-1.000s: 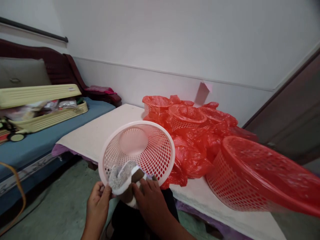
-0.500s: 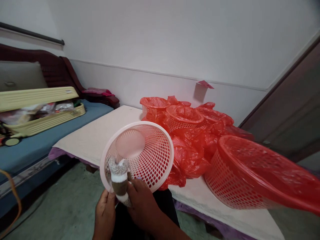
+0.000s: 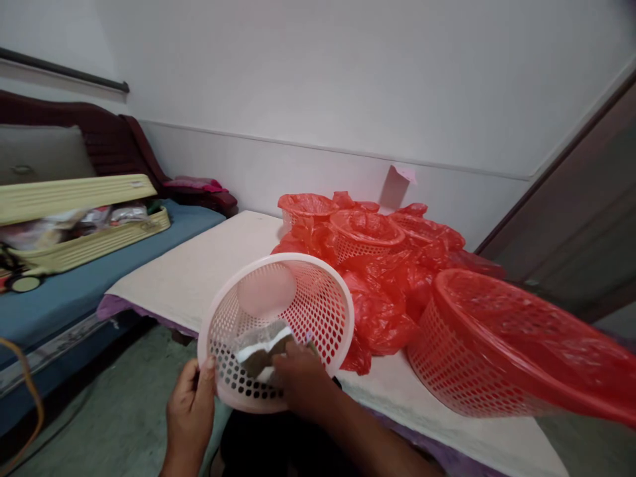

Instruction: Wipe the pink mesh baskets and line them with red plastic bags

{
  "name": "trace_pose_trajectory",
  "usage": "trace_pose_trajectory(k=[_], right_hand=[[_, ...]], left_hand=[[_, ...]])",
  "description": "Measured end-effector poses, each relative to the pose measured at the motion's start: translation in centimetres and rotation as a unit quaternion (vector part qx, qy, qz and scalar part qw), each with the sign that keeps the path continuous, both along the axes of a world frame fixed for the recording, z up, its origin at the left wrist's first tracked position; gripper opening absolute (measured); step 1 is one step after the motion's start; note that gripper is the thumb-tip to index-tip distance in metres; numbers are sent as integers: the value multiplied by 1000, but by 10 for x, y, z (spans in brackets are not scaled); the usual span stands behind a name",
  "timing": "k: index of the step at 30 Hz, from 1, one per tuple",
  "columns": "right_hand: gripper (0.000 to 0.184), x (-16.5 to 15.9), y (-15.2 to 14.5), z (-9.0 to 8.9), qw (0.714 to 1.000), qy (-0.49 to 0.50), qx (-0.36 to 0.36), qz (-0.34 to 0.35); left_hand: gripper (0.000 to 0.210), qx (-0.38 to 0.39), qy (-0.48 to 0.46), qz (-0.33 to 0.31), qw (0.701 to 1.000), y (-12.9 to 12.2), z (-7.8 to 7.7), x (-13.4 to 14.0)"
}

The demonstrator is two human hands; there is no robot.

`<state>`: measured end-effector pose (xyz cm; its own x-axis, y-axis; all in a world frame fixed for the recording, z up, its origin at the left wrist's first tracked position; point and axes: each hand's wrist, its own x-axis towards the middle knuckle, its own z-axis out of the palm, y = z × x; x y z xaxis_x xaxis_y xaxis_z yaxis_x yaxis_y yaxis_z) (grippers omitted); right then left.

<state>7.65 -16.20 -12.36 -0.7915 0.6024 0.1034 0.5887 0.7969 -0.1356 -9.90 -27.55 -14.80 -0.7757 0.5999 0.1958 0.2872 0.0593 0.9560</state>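
A pale pink plastic basket [image 3: 325, 301] with a perforated wall is tilted with its mouth towards me. My left hand [image 3: 191, 404] grips its rim at the lower left, thumb over the edge. Inside the mouth, my right hand [image 3: 301, 371] is closed on striped socks [image 3: 263, 354] in grey, white and olive, blurred by motion. The fingertips of the right hand are partly hidden behind the socks.
Several red-bag-lined baskets crowd the white-covered table [image 3: 209, 265], including a lined basket [image 3: 368, 228] at the back. A large red-lined basket [image 3: 472, 358] stands at right. An open yellow suitcase [image 3: 94, 248] lies on the blue bed [image 3: 199, 215].
My right hand has carried the socks rightward and deeper into the basket's mouth. The basket has shifted slightly right and down, and my left hand has moved left along its rim.
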Motion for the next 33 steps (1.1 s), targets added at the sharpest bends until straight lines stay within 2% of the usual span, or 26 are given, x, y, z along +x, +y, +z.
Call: trace_pose_trajectory(k=[2, 4, 6, 9, 13, 16, 19, 21, 23, 26, 28, 31, 33], right_hand=[[22, 3, -23, 6, 997, 31, -65, 39], [26, 6, -40, 10, 992, 59, -93, 65], [35, 7, -50, 9, 993, 73, -62, 71], [45, 4, -52, -2, 995, 75, 26, 55], [42, -4, -46, -20, 992, 91, 72, 47], [39, -11, -48, -21, 991, 119, 47, 38], [43, -17, -49, -12, 987, 156, -29, 36], [44, -19, -45, -7, 981, 163, -82, 60], [36, -18, -35, -6, 982, 141, -97, 85], [18, -14, -7, -10, 998, 32, -30, 48], [17, -10, 14, -13, 999, -32, 16, -2], [21, -5, 35, -11, 997, -47, 34, -45], [19, -4, 33, -6, 998, -44, 31, -40]], left_hand=[[39, -11, 18, 13, 1000, 1, 7, -6], [40, -16, 20, 27, 999, 4, 13, -13], [41, -10, -4, 33, 999, 7, 17, -18], [41, 10, -50, 23, 998, 14, 21, -24], [44, 19, -54, 9, 998, 18, 26, -25], [43, 16, -88, -18, 996, 16, 20, -15], [45, 41, -178, -54, 982, 12, 3, 1], [47, 51, -185, -48, 980, 8, -8, 9], [45, 35, -140, -28, 989, 6, -12, 9], [39, 11, -51, -22, 998, 3, -8, 0], [36, 13, -7, -30, 999, 4, -1, -5], [34, 15, 25, -36, 999, 6, 6, -7], [33, 15, 32, -33, 999, 9, 8, -8]])
